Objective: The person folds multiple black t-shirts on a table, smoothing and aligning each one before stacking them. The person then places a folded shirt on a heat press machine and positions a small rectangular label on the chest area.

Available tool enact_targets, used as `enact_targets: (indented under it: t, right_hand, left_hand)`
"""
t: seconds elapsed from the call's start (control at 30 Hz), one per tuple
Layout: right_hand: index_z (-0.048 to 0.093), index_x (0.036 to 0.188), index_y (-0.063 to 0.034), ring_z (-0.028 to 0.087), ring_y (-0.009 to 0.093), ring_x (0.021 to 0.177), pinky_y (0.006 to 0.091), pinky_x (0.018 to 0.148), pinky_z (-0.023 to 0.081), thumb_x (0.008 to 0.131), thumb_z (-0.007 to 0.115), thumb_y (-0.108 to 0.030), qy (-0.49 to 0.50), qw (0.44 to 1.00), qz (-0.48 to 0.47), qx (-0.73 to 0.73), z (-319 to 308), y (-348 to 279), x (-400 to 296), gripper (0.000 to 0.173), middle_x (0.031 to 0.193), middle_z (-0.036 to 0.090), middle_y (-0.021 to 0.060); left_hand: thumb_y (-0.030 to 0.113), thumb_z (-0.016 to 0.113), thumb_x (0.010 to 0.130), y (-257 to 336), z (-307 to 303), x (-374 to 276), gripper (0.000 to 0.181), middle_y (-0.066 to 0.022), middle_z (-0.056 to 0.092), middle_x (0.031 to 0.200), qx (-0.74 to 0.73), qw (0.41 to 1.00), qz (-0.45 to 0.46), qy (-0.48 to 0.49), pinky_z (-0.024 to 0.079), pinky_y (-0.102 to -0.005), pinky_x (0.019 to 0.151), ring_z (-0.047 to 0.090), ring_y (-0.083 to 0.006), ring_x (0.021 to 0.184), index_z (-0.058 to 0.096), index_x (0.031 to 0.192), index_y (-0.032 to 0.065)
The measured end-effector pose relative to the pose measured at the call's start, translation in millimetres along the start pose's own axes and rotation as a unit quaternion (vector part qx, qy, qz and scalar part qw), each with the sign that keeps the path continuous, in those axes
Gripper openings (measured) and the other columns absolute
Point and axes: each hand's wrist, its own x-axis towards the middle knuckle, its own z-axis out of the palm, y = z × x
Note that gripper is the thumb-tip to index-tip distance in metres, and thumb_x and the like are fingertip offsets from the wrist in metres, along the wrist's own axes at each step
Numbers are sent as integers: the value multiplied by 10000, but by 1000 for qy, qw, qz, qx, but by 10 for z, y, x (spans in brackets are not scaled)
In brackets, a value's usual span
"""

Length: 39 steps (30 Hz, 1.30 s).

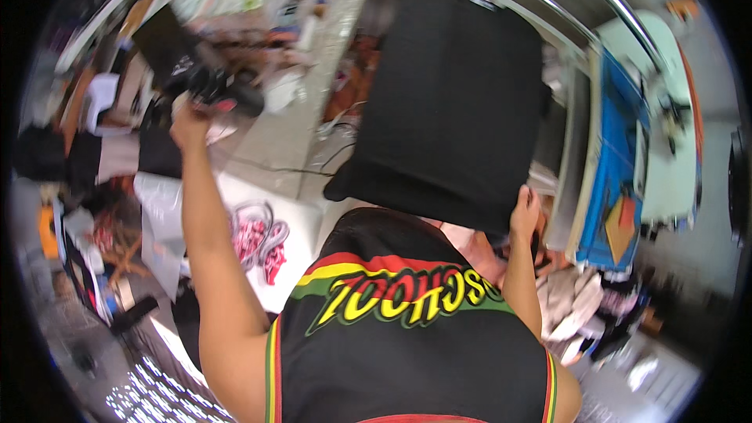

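Note:
A black T-shirt (449, 106) lies flat over a board-like support before me, its neck end with a small label pointing away from me. My right hand (524, 211) pinches the shirt's near right edge. Out to the left, my left hand (190, 123) is at a dark, blurred object (208, 85) with a small red part; its kind and how the hand holds it cannot be told. Below my left forearm is a white sheet (305, 229) with a pink and grey printed design.
Bright metal rails (623, 6) run beyond the shirt at the upper right, near a blue panel (605, 158). A dark cable (282, 169) crosses between the left side and the shirt. Packed bags (211, 0) fill the upper left. Crumpled cloth (570, 299) lies at the lower right.

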Motion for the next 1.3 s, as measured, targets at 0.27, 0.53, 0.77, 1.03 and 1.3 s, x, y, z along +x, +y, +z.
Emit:
enact_targets:
  t: [0.27,0.53,0.77,1.03,1.3]
  right_hand:
    - [525,1280,21,584,313,1129,381,990,443,932,624,-340,55,996,-68,-10,-113,-242,3,511,1226,580,208]
    - [581,1190,5,552,352,1159,419,1008,426,880,663,-235,47,981,-178,-61,-266,-403,35,401,1216,589,192]
    - [648,1043,-9,626,315,1017,374,875,503,853,663,-129,34,981,-188,34,-358,-751,113,225,1090,649,160]
    - [623,1073,-3,656,158,865,314,754,549,986,570,-236,-440,687,237,527,39,-1515,94,254,878,665,75]
    - [621,1045,-5,622,149,623,277,597,528,880,675,-83,-300,872,34,384,292,-1385,611,191,814,658,78]
  left_hand:
    - [395,639,821,257,180,202,348,-174,697,1007,55,998,3,-16,526,-472,806,661,-375,968,685,996,97]
    - [337,579,855,282,16,135,296,-180,694,1029,34,998,-60,-7,530,-457,818,668,-377,953,690,987,96]
    - [193,574,943,261,-1173,-123,231,-107,711,858,-304,886,-232,260,548,-329,694,699,-216,747,683,1101,63]
    - [-68,527,821,3151,-1011,-1710,192,-133,691,902,-542,672,501,-58,560,-347,680,682,-239,800,678,929,-16]
    - [11,693,800,4152,-942,-2079,212,-167,678,1020,-574,599,502,-245,524,-373,849,668,-291,956,664,1009,-6]
